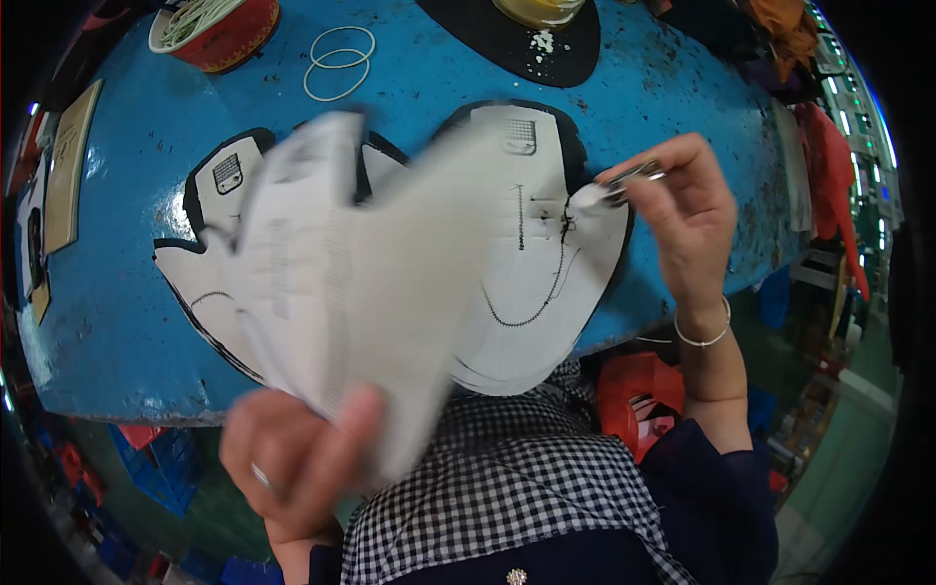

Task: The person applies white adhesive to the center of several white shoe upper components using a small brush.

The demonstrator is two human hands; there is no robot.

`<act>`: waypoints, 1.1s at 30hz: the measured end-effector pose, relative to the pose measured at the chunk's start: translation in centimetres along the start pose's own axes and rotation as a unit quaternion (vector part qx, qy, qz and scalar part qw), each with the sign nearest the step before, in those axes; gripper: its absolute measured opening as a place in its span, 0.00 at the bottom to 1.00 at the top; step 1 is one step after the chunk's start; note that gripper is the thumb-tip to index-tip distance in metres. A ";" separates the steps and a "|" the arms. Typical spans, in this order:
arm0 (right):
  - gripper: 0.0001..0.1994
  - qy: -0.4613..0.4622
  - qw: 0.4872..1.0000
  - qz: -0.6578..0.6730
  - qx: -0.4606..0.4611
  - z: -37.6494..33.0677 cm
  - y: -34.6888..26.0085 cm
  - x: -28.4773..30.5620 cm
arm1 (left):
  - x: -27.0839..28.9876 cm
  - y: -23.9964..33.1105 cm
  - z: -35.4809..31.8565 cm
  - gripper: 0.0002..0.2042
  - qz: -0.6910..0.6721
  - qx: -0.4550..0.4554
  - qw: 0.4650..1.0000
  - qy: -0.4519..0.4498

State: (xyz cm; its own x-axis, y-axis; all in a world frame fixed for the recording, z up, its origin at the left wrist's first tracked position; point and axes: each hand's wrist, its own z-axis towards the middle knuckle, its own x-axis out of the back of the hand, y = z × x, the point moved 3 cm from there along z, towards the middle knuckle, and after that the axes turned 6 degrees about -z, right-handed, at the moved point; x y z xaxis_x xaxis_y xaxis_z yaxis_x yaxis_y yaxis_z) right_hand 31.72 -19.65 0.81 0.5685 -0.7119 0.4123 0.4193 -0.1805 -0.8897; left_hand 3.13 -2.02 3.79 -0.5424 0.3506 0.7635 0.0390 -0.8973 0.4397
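Note:
My left hand (297,453), with a ring on one finger, grips the near end of a white shoe-upper piece (409,263). This piece is lifted and smeared by motion. Under it on the table lie more white pieces with black edges and black stitching: a stitched upper piece (512,341) to the right and another one (226,180) to the left, partly covered. My right hand (687,200) pinches a small shiny metal tool (639,177) above the right piece. A whitish bit (588,201) shows at the tool's tip, beside dark loose threads (567,226).
The blue table (117,341) carries a red bowl (229,39) of pale strips, two pale rings (336,66), and a black board (458,29) under a yellowish container (541,10) with white crumbs. A tan board (73,166) lies at the left edge, dark cloth at the far right. A red bag (639,390) hangs below the near edge.

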 end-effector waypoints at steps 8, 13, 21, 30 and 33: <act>0.12 -0.096 0.979 -0.152 0.099 -0.7 -0.9 -3.4 | -6.5 1.4 1.5 0.22 -0.202 -0.043 0.966 -0.157; 0.13 -0.086 0.936 -0.259 0.220 1.6 -0.6 -4.1 | -10.0 3.2 1.5 0.23 -0.179 -0.073 0.968 -0.159; 0.12 -0.087 0.905 -0.292 0.296 1.9 -1.6 -3.6 | -9.8 3.7 2.8 0.16 -0.121 -0.131 0.967 -0.183; 0.08 0.033 0.986 -0.104 0.124 9.2 0.8 0.5 | -6.8 3.7 4.2 0.23 -0.144 -0.151 0.973 -0.102; 0.09 0.099 0.980 -0.154 0.080 15.0 3.6 1.9 | -2.3 3.5 4.3 0.17 -0.129 -0.178 0.972 -0.081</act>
State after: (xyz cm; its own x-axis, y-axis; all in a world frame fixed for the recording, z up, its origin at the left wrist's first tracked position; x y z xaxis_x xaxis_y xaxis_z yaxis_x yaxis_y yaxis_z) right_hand 44.89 -11.50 1.31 0.2561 -0.7611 0.5959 0.6640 -0.3094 -0.6807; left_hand 8.17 -4.83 5.63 -0.3547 0.5882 0.7268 -0.3897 -0.7996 0.4569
